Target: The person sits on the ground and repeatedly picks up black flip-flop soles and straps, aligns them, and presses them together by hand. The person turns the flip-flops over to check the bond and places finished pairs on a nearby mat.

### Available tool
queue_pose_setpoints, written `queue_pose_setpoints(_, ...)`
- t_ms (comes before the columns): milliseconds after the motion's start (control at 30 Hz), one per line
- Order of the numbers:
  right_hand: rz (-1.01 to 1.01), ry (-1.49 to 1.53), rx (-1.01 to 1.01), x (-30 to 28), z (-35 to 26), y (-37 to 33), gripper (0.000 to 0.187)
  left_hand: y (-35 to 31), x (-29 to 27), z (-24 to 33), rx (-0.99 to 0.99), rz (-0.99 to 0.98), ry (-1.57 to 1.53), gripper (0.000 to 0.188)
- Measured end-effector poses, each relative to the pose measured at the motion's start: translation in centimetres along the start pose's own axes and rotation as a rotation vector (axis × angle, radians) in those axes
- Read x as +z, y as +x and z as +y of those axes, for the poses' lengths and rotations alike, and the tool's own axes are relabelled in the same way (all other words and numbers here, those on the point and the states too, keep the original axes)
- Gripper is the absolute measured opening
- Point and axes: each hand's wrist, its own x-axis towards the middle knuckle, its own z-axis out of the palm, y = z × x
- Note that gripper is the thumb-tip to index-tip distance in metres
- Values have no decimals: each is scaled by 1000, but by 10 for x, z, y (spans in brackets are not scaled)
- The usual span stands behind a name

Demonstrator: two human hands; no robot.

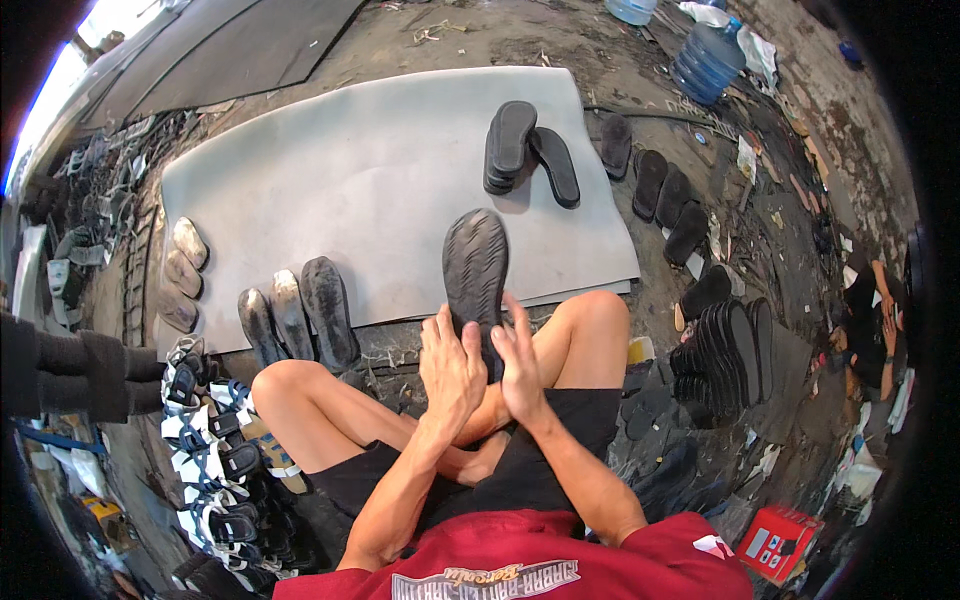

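Observation:
A black shoe sole with a ridged tread stands nearly upright in front of me, toe end up. My left hand presses against its left side near the lower end. From the right, my right hand grips the same end, its fingers partly raised along the edge. The sole's bottom end is partly hidden between my hands. Beyond it, a stack of black soles rests on the grey sheet, with one more sole leaning beside it.
Shoe lasts and a dark sole lie by the sheet's near edge; pale lasts lie at its left. Strapped sandals are piled at left. Black soles stand in a row at right, near a red box. A blue water bottle lies far right.

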Motion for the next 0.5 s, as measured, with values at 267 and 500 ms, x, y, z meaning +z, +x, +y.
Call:
queue_pose_setpoints(267,-411,165,54,1,-44,98,64,51,-1,-20,100,14,72,65)
queue_pose_setpoints(500,652,-1231,-668,-121,-44,292,55,66,-19,-36,-328,201,-462,30)
